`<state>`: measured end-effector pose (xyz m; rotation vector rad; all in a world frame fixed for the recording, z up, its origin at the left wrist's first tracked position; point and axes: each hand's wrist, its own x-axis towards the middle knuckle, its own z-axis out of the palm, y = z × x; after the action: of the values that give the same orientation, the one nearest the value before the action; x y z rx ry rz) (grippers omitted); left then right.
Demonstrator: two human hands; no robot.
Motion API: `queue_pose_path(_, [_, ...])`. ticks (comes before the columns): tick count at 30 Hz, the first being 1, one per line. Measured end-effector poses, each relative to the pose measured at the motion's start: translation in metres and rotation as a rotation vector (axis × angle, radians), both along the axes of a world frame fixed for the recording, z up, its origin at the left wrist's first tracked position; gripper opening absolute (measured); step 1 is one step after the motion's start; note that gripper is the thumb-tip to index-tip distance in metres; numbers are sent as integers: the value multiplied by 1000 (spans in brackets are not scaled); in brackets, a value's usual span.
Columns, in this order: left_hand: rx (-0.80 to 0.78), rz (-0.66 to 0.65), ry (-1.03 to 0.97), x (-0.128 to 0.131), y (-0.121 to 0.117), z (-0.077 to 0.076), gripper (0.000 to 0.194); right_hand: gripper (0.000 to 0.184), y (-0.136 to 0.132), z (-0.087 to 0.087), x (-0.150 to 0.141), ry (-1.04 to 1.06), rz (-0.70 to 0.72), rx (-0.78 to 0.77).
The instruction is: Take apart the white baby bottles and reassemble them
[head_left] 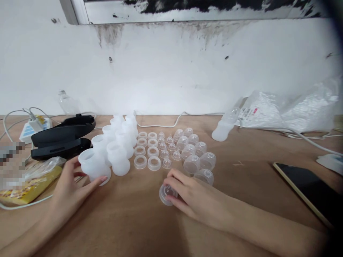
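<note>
My left hand (pixel 71 185) is curved around the nearest white, translucent baby bottle (pixel 93 166), its thumb at the base and its fingers on the far left side. More open-necked bottles (pixel 118 159) stand in two rows behind it. Between the thumb and fingers of my right hand (pixel 184 192) is a clear round bottle top (pixel 168 194), low over the table; the fingers partly cover it. Beyond that hand lie two columns of collar rings (pixel 154 163), clear nipples (pixel 166 163) and clear domed caps (pixel 192 164). My right wrist partly overlaps the closest cap.
At the left are a black case (pixel 64 135), a yellow packet (pixel 34 182) and a power strip (pixel 36 126) with cables. A capped bottle (pixel 225 125) stands toward the back right, near a filled plastic bag (pixel 268 109). A phone (pixel 308 189) lies at the right.
</note>
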<state>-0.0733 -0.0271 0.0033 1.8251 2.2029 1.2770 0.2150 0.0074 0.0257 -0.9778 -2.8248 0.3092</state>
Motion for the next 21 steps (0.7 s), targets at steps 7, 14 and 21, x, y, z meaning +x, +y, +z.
queue_pose_path(7, [18,-583,374,58,-28,8,64,11,-7,11,-9,206,-29,-233])
queue_pose_path(14, [-392,-869,34,109,-1,-1,24,15,-14,-6,-13,227,-35,-180])
queue_pose_path(21, [-345,-832,190,102,9,3,29,18,8,10,11,207,-78,139])
